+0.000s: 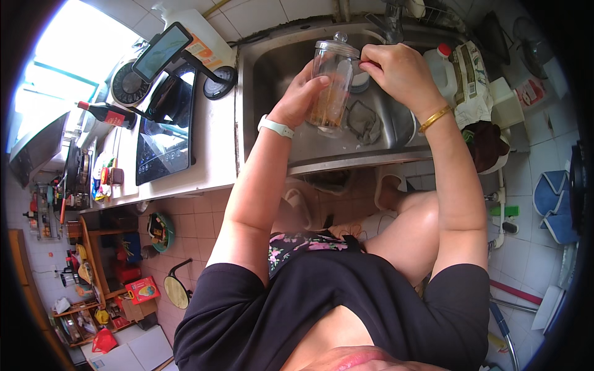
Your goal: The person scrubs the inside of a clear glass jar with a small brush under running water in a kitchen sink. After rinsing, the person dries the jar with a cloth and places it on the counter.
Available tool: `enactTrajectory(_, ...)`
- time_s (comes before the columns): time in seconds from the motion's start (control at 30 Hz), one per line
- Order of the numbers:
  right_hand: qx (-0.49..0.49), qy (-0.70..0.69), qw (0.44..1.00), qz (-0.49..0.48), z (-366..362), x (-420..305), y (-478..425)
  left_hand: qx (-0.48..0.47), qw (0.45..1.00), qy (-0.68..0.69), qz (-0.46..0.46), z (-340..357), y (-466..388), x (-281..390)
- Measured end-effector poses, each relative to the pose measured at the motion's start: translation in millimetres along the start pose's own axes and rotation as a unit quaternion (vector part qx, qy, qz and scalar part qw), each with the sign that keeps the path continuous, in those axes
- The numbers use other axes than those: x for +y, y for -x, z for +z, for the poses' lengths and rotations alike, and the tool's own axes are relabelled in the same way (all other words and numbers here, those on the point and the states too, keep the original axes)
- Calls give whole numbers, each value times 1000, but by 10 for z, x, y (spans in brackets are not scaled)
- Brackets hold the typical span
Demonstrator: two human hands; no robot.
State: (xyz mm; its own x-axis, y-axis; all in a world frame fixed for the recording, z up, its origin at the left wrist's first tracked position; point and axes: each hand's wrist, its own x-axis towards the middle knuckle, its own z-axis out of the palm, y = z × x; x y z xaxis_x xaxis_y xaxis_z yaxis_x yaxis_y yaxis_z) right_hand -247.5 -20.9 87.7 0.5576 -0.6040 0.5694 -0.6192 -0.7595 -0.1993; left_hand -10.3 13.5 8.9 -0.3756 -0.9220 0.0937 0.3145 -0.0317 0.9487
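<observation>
A clear glass jar (332, 97) with amber liquid in its lower part is held up over the stainless steel sink (262, 92). My left hand (301, 95) wraps around the jar's side, thumb across the front. On top sits a glass lid (340, 41) with a round knob. My right hand (401, 76) has its thumb and forefinger pinched together at the jar's rim; what lies between them is hidden. Below the jar, a grey cloth (364, 123) lies on the sink floor, and a small round white-and-grey container (359, 82) stands behind it.
A faucet (393, 28) rises at the sink's back. Right of the basin stand a red-capped plastic jug (441, 69) and a printed bag (471, 83). A phone on a stand (163, 52), an induction cooktop (164, 150) and a wine bottle (109, 115) are on the left counter.
</observation>
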Motion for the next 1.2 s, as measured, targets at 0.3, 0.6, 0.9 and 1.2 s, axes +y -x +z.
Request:
enactTrajectory(0.3,46,82,989,-111,57,-27,4,5,1000,11,-9,-58,-46,-68)
enactTrajectory(0.6,32,-59,997,35,-28,-24,1,-43,997,60,11,-33,-73,6)
enactTrajectory(0.9,-23,-224,970,90,-5,-12,7,-61,995,75,1,-35,-61,17)
enactTrajectory(1.2,-71,-401,895,183,64,55,92,53,995,82,18,-25,-36,76)
